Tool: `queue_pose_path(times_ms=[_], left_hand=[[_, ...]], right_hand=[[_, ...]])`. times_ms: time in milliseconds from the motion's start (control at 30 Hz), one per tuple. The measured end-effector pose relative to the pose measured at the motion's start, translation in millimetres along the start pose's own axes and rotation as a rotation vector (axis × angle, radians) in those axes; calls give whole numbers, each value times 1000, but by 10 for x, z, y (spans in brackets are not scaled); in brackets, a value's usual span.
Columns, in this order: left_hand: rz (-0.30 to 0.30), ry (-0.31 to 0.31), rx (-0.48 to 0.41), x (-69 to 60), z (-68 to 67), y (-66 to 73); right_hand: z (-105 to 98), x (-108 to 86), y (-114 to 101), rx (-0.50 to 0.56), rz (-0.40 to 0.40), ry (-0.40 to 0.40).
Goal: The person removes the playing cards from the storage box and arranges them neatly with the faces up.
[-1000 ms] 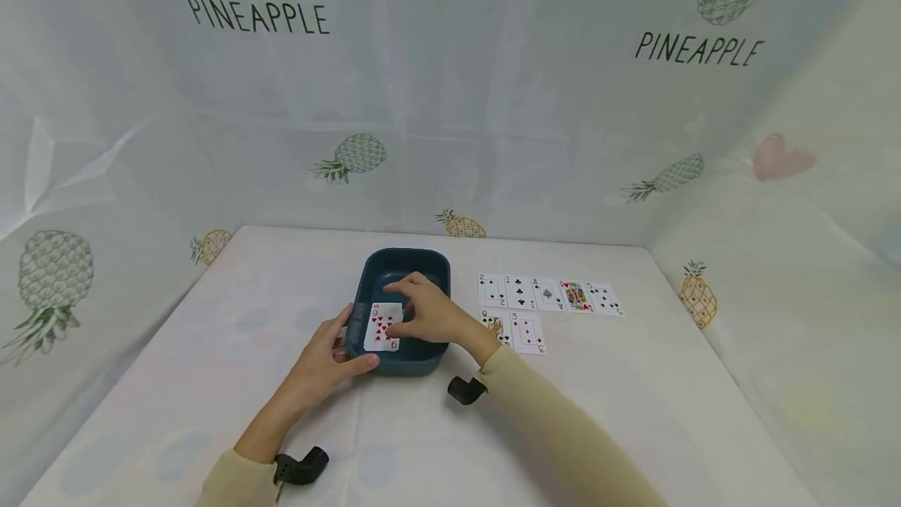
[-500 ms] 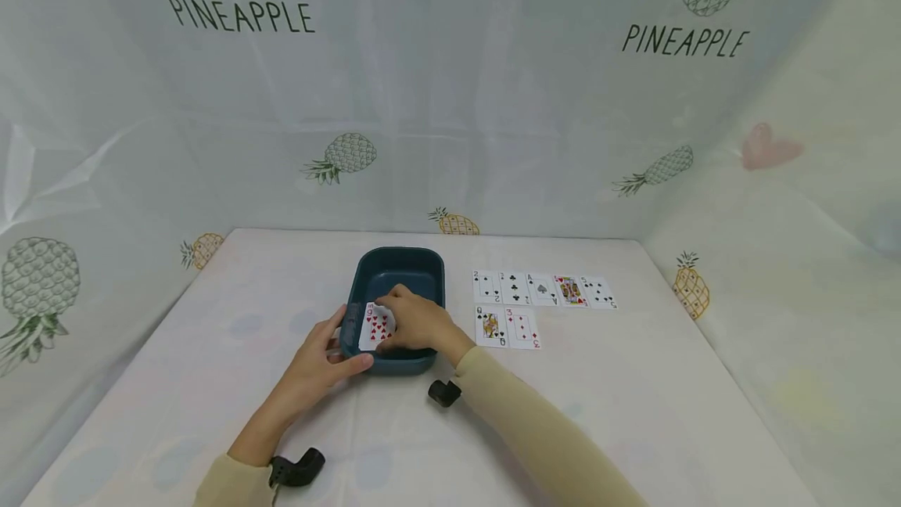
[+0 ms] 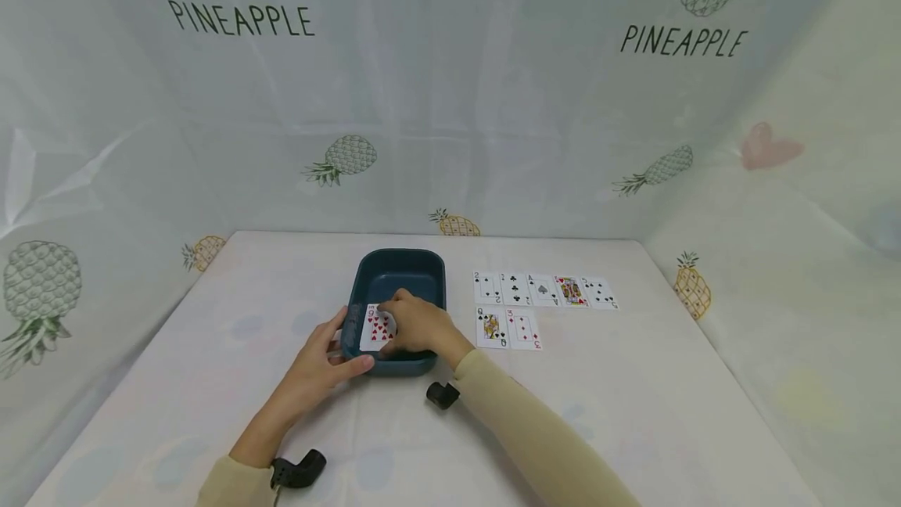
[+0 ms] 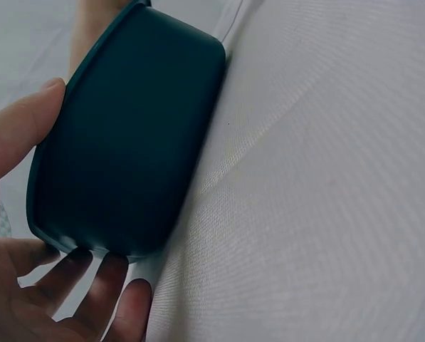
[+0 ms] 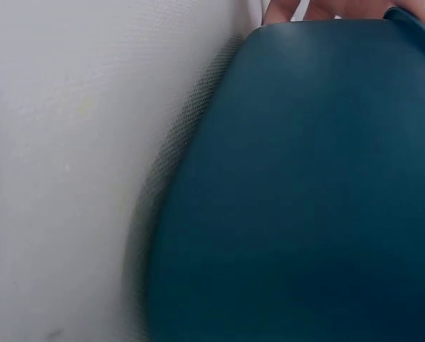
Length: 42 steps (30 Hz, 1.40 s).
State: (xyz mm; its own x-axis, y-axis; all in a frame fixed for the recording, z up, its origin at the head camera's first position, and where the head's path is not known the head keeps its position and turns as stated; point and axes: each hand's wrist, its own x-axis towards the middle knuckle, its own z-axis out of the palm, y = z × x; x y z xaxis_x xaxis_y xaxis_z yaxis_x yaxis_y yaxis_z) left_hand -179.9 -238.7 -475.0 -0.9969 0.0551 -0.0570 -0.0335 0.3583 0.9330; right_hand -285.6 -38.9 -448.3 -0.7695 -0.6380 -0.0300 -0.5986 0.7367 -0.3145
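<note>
A deep dark-blue plastic tray (image 3: pixel 422 263) stands on the table. My left hand (image 3: pixel 320 366) holds its near left corner, thumb at the near rim and fingers against the left wall. The left wrist view shows the same grip on the tray (image 4: pixel 127 135) from low down. Inside the tray lies a hearts playing card (image 3: pixel 373 329), face up. My right hand (image 3: pixel 420 325) reaches in over the right rim and pinches this card at its right part, index finger near the top and thumb near the bottom. The tray's wall (image 5: pixel 305 178) hides the right fingers in the right wrist view.
Right of the tray, face-up cards lie in two rows: a back row of several cards (image 3: pixel 543 289), and in front a queen (image 3: pixel 490 327) and a three of diamonds (image 3: pixel 522 329). A pineapple-print sheet (image 3: pixel 549 100) rises behind the table (image 3: pixel 633 382).
My right hand has lowered into the tray, and its spread thumb and index finger have closed in on the hearts card. My left hand keeps its hold on the tray.
</note>
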Motion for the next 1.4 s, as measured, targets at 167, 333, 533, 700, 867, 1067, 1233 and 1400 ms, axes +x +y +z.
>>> queue_pose_path(times_ms=[167,333,533,700,867,1067,1233,1400], left_hand=[[9,-3,3,2,-8,-20],[9,0,14,13,-12,-35],[6,-2,22,17,-9,-31],[3,-2,26,18,-7,-26],[4,-2,25,11,-12,-15],[-4,-9,10,-4,-22,-12],[-12,-10,9,3,-26,-16],[-13,-11,15,8,-21,-22]], right_hand=[[3,4,-12,-2,3,2],[5,-2,-14,-5,22,6],[6,4,-4,-11,20,-7],[12,22,-1,-18,26,-12],[10,30,-17,-49,28,-22],[3,32,-43,-69,39,-33],[-24,34,-47,-38,68,-46],[-44,44,-35,2,79,-59]])
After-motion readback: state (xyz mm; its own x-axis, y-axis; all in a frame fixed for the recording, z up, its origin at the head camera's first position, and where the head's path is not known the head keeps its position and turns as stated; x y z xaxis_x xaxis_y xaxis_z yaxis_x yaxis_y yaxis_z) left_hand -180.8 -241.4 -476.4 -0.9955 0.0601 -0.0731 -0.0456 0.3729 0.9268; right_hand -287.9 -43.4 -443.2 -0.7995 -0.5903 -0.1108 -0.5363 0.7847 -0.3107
